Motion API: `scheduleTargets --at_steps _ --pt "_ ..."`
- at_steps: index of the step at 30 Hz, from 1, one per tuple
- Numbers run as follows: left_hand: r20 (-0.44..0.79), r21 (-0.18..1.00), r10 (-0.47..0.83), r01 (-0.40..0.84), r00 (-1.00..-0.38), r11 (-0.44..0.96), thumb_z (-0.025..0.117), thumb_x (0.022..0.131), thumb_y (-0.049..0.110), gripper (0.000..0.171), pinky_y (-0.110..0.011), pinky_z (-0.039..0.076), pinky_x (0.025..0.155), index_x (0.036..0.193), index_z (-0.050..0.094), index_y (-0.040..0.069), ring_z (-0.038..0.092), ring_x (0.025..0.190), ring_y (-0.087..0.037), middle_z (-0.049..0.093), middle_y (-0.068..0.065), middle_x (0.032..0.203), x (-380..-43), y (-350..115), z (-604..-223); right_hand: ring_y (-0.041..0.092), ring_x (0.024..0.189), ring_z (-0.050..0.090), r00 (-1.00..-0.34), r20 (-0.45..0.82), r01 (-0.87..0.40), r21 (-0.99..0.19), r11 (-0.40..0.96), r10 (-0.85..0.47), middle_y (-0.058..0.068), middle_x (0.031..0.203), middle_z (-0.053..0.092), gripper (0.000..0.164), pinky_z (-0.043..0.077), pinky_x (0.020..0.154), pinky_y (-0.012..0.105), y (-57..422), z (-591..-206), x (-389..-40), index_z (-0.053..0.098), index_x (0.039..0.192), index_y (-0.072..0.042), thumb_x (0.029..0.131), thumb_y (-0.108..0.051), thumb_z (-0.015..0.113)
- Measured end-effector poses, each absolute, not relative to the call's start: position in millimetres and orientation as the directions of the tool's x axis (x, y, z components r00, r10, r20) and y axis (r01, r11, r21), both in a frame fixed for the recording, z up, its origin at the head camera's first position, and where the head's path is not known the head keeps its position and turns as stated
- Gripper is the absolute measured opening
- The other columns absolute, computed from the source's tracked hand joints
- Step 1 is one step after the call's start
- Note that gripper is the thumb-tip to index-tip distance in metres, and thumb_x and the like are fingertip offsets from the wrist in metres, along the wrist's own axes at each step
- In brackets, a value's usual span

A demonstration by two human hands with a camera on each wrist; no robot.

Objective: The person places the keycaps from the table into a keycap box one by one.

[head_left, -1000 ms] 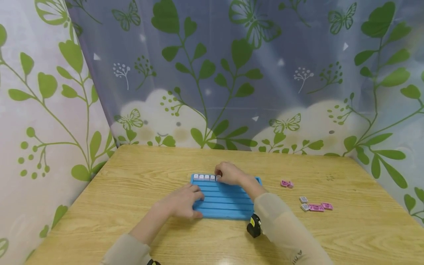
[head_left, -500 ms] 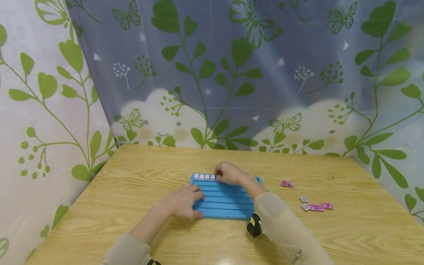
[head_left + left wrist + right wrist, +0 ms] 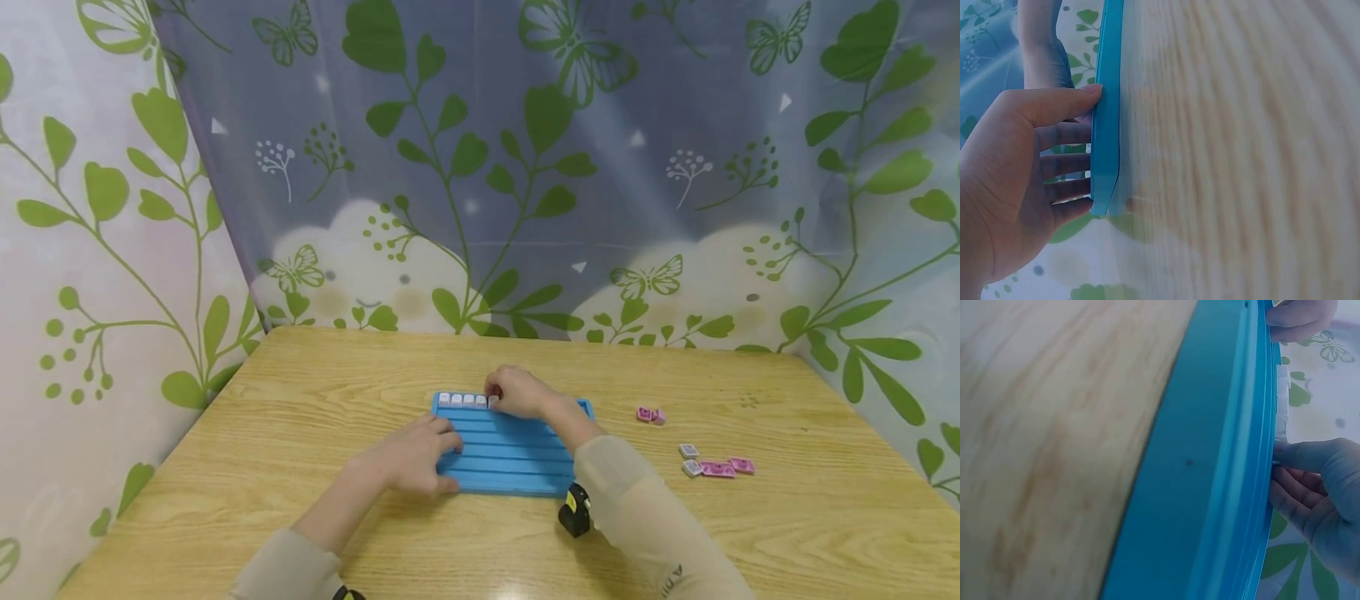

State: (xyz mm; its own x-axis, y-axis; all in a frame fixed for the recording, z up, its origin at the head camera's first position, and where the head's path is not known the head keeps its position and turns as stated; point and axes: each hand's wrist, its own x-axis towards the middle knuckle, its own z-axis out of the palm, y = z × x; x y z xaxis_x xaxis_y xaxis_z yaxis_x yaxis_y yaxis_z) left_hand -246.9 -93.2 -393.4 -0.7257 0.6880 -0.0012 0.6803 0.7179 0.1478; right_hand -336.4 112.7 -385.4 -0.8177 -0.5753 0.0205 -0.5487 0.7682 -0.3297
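Observation:
A blue ridged tray (image 3: 517,454) lies on the table. Several white keycaps (image 3: 462,401) line the left part of its back row. With thumb and fingertips, my right hand (image 3: 521,392) pinches a white keycap (image 3: 493,402) at the right end of that row; the fingers partly hide it. My left hand (image 3: 416,458) rests at the tray's left side, fingers on the tray and thumb by the front corner. In the left wrist view, the thumb (image 3: 1063,106) touches the tray's blue edge (image 3: 1107,144) and the other fingers reach straight to it.
To the right of the tray, on the wooden table (image 3: 525,550), lie two pink keycaps (image 3: 650,416). Nearer are two white-grey keycaps (image 3: 689,459) and pink longer ones (image 3: 717,470). A black wrist camera (image 3: 575,510) hangs under the right sleeve. A printed curtain stands behind the table.

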Motion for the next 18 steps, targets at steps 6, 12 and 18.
scheduleTargets --at_steps 6,12,18 --pt "0.003 0.145 0.693 0.686 -0.721 0.713 0.066 0.079 0.042 0.048 -0.039 0.038 0.097 0.115 0.061 0.010 0.047 0.109 -0.023 0.054 -0.004 0.112 -247.4 -92.5 -393.7 0.015 0.076 0.050 -0.818 0.021 -0.549 -0.326 0.770 -0.575 0.000 0.084 0.057 0.009 0.044 0.068 0.030 113.4 -385.8 -336.0 0.065 0.094 -0.007 0.085 -0.008 0.064" --pt "-0.004 0.149 0.692 0.683 -0.722 0.715 0.065 0.080 0.042 0.048 -0.039 0.039 0.097 0.115 0.060 0.010 0.047 0.109 -0.023 0.054 -0.004 0.112 -248.1 -91.8 -394.1 0.015 0.076 0.049 -0.825 0.011 -0.537 -0.325 0.778 -0.565 0.001 0.085 0.057 0.009 0.044 0.068 0.030 113.3 -386.6 -335.2 0.064 0.095 -0.007 0.086 -0.008 0.064" --pt "0.000 0.147 0.690 0.683 -0.724 0.716 0.065 0.079 0.043 0.049 -0.039 0.039 0.097 0.115 0.060 0.010 0.047 0.109 -0.023 0.054 -0.004 0.113 -248.0 -92.4 -394.4 0.018 0.085 0.052 -0.826 -0.007 -0.534 -0.313 0.786 -0.564 0.005 0.093 0.058 0.023 0.046 0.075 0.034 118.7 -382.2 -331.5 0.062 0.105 -0.003 0.085 -0.011 0.066"
